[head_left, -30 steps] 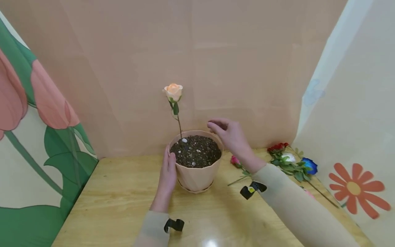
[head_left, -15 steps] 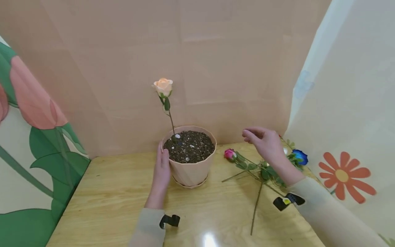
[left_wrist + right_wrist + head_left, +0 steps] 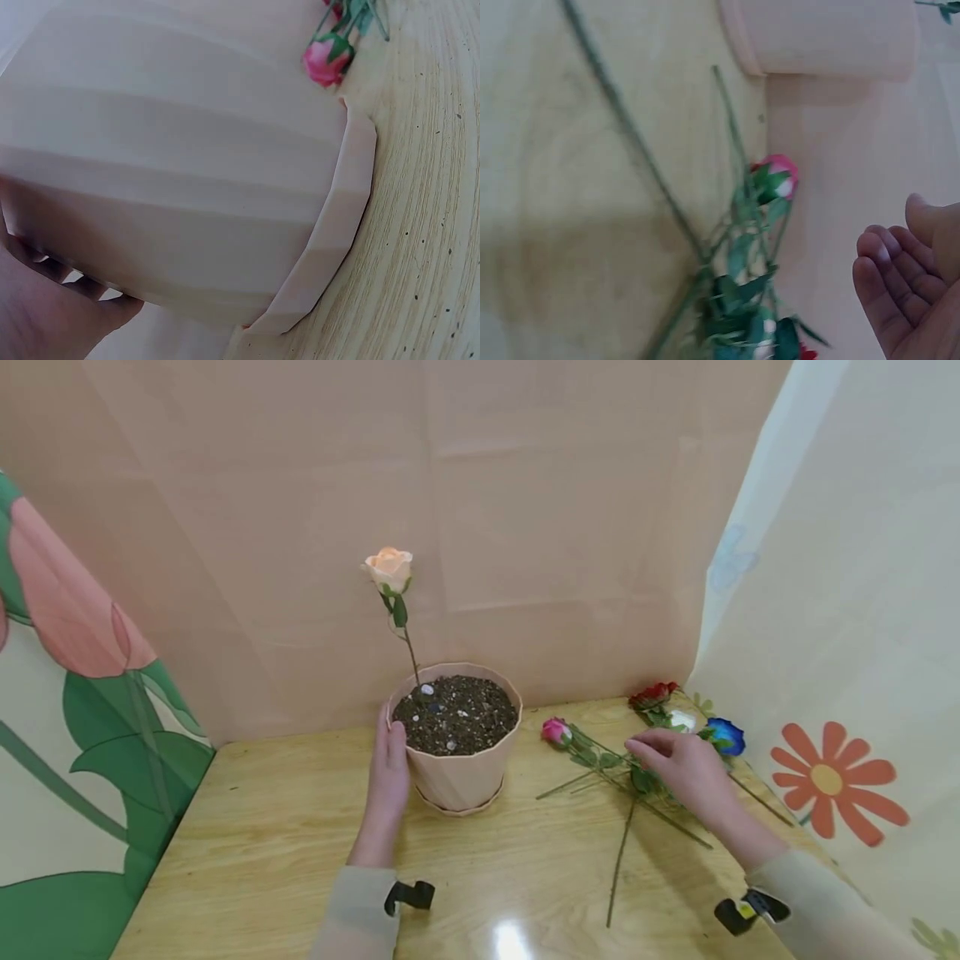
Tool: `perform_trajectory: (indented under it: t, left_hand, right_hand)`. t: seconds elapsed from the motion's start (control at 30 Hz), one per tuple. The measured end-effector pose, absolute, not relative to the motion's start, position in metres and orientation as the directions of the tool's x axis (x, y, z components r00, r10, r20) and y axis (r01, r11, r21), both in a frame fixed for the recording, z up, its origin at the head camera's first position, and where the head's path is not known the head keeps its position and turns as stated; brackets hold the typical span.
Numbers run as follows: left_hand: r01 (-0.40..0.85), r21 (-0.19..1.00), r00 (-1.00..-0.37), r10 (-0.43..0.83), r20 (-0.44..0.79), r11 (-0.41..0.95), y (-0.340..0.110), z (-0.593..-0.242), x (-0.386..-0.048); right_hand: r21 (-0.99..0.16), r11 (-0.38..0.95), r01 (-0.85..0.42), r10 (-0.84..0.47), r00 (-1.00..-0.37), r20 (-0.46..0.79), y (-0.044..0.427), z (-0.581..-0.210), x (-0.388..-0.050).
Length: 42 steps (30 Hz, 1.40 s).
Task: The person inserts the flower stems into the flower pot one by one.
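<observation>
The pale pink pot (image 3: 457, 781) holds dark soil (image 3: 468, 718), with a peach rose (image 3: 390, 568) upright at its back left. My left hand (image 3: 388, 785) rests along the pot's left side, thumb near the rim; the left wrist view shows that hand (image 3: 45, 307) against the pot wall (image 3: 172, 180). Over the lying flowers hovers my right hand (image 3: 693, 777), fingers loosely bent. In the right wrist view, nothing shows in the right hand (image 3: 915, 277), which is beside the pink rose (image 3: 776, 176) and its leaves.
On the table's right side lie a pink rose (image 3: 557, 732), a red flower (image 3: 652, 695), a white flower (image 3: 682, 720) and a blue flower (image 3: 724, 737), their stems crossing towards the front. A pink backdrop (image 3: 525, 527) stands behind the wooden table (image 3: 285, 827).
My right hand has moved from beside the pot to the right and down, over the flowers. My left hand stays at the pot. The head view has shifted, showing more of the stems.
</observation>
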<state>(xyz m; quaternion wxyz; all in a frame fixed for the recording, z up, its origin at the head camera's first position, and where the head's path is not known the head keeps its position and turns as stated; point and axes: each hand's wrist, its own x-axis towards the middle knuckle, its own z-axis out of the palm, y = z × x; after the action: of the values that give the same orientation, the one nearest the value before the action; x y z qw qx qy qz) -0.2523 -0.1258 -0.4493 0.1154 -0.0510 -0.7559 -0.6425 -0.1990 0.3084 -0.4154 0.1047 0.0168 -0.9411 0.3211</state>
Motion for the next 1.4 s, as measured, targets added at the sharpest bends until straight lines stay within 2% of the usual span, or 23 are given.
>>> perform_trajectory:
  t: [0.27, 0.7, 1.03, 1.4]
  left_hand:
    - [0.233, 0.959, -0.966, -0.073, 0.247, 0.163, -0.127, -0.449, -0.254]
    - [0.222, 0.959, -0.968, -0.077, 0.238, 0.179, -0.124, -0.449, -0.252]
    - [0.243, 0.955, -0.962, -0.086, 0.26, 0.171, -0.124, -0.452, -0.253]
    - [0.235, 0.953, -0.964, -0.08, 0.254, 0.191, -0.125, -0.449, -0.254]
  right_hand:
    - [-0.541, 0.836, -0.095, 0.039, -0.972, 0.23, 0.311, -0.443, -0.195]
    - [-0.507, 0.858, -0.086, 0.03, -0.976, 0.215, 0.316, -0.472, -0.216]
    - [-0.451, 0.891, -0.045, 0.023, -0.989, 0.144, 0.314, -0.477, -0.23]
    - [-0.49, 0.872, 0.006, 0.058, -0.994, 0.091, 0.312, -0.475, -0.24]
